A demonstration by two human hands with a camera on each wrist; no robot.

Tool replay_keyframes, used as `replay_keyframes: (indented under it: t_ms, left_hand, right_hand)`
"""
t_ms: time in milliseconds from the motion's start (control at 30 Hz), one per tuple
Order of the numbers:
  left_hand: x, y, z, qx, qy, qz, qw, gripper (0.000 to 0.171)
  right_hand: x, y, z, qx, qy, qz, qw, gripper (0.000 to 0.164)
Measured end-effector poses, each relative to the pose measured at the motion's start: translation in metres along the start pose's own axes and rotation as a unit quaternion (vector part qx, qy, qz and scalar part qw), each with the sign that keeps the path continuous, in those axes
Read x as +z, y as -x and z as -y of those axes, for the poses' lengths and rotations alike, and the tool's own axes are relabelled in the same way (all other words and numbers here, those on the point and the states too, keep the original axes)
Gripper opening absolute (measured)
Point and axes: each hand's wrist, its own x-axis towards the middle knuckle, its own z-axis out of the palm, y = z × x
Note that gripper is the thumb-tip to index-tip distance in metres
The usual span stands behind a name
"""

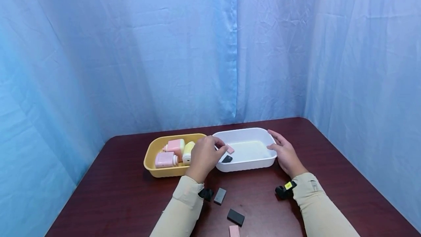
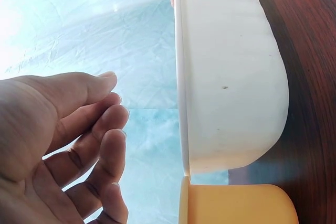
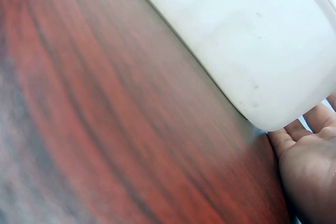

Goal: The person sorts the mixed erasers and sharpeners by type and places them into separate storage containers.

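Observation:
My left hand point(image 1: 206, 153) hovers over the left end of a white plastic bin point(image 1: 253, 164), fingers loosely bent. Nothing shows between its thumb and fingers point(image 2: 113, 153) in the left wrist view. Below it in the bin lie a small pink block point(image 1: 230, 149) and a black piece point(image 1: 227, 159). At the bin's right end, my right hand point(image 1: 287, 155) grips the wall, thumb over the rim and fingers outside. In the right wrist view, the right hand point(image 3: 311, 163) is partly cut off beside the bin's corner point(image 3: 268, 114).
A yellow bin point(image 1: 149, 162) stands against the white one's left, holding a pink bottle point(image 1: 175, 147), a lilac bottle point(image 1: 164, 160) and a yellow bottle point(image 1: 188, 153). Nearer on the table lie a grey block point(image 1: 220, 196), a black block point(image 1: 235, 217) and another pink block point(image 1: 234, 231).

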Motion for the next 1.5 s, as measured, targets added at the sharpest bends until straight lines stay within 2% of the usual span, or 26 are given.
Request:
replay_keyframes:
  t_ms: [367,900,1233,1500]
  left_hand:
    - [-0.004,0.003,-0.003,-0.009,0.0,0.01,0.9999,0.021]
    - [-0.007,0.006,-0.006,-0.006,-0.005,0.012,0.9999,0.026]
    - [-0.008,0.01,-0.004,0.01,-0.02,0.016,0.9996,0.029]
    - [-0.011,0.014,-0.003,0.015,-0.024,0.033,0.999,0.023]
  right_hand:
    - [0.001,-0.001,-0.001,0.0,0.001,0.001,1.0,0.069]
    - [0.001,-0.001,0.001,0.0,0.005,-0.005,1.0,0.069]
    - [0.0,0.0,0.0,0.0,0.001,-0.001,1.0,0.069]
    - [-0.001,0.0,0.001,-0.001,0.0,0.002,1.0,0.069]
